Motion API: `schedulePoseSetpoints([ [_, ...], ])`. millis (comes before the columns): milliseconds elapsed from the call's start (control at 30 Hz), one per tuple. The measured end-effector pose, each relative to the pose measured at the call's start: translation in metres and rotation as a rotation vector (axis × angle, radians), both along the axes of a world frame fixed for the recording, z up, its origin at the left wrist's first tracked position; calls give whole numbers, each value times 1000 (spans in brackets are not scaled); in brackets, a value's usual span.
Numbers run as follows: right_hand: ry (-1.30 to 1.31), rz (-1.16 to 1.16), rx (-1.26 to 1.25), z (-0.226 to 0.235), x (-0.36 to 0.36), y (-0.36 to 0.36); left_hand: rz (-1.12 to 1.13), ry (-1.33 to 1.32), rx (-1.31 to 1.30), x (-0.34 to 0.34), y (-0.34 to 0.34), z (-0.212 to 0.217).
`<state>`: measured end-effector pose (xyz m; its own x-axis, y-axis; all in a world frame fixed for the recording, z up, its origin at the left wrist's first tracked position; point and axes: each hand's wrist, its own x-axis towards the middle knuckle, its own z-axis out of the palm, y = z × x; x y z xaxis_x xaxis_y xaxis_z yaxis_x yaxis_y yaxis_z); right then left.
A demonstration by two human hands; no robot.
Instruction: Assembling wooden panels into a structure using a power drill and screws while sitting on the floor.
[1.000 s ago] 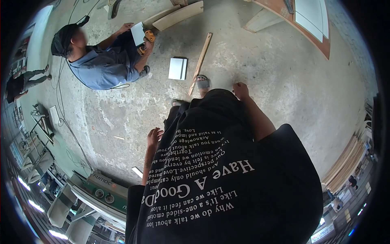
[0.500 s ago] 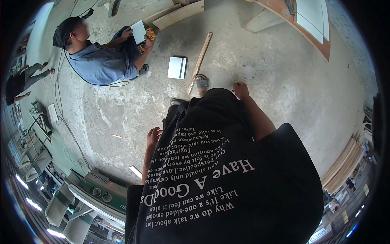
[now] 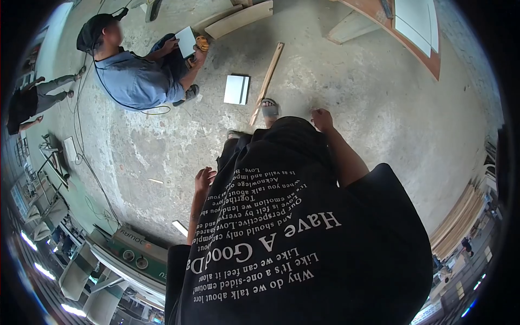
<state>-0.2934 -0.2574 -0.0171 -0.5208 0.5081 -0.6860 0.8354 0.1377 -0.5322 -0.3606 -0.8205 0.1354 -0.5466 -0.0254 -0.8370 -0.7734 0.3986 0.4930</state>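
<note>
My left hand (image 3: 205, 179) hangs low beside my black shirt (image 3: 260, 216), its fingers loosely apart and holding nothing. On the other side, my right hand (image 3: 323, 119) is held out past the shirt's hem with its fingers curled in. Whether anything small is inside that hand is hidden. Ahead of my sandalled foot (image 3: 269, 107), a long wooden strip (image 3: 267, 84) lies on the concrete floor. Left of the strip is a small stack of white panels (image 3: 235, 90). Neither hand touches these pieces.
At the upper left a co-worker (image 3: 132, 78) crouches, with a white board (image 3: 185, 41) and a yellow-orange tool (image 3: 202, 43) in hand. Another person (image 3: 32, 105) walks at the far left. Cables (image 3: 81, 141) cross the floor. A brown-edged board (image 3: 398, 32) stands upper right; stacked planks (image 3: 457, 222) lie right.
The crouching co-worker's head and torso have shifted slightly right and up. The person at the far left has taken a step. My hands have barely moved.
</note>
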Motion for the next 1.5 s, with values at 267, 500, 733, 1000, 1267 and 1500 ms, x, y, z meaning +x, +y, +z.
schedulePoseSetpoints([
  [267, -2, 77, 96, 0, -2, -2, 186, -69, 36, 9, -8, -12],
  [500, -27, 85, 65, 15, -7, -10, 208, -75, 58, 11, -16, -19],
  [733, -4, 48, 94, 2, 1, -10, 203, -105, 74, 7, -10, -12],
  [1000, -25, 64, 75, 8, 7, -9, 188, -83, 60, 11, -11, -17],
  [1267, -20, 13, 12, 8, 9, -4, 181, -52, 96, 12, -11, -26],
  [1500, -18, 23, 47, 3, 4, -8, 207, -60, 73, 17, -17, -31],
])
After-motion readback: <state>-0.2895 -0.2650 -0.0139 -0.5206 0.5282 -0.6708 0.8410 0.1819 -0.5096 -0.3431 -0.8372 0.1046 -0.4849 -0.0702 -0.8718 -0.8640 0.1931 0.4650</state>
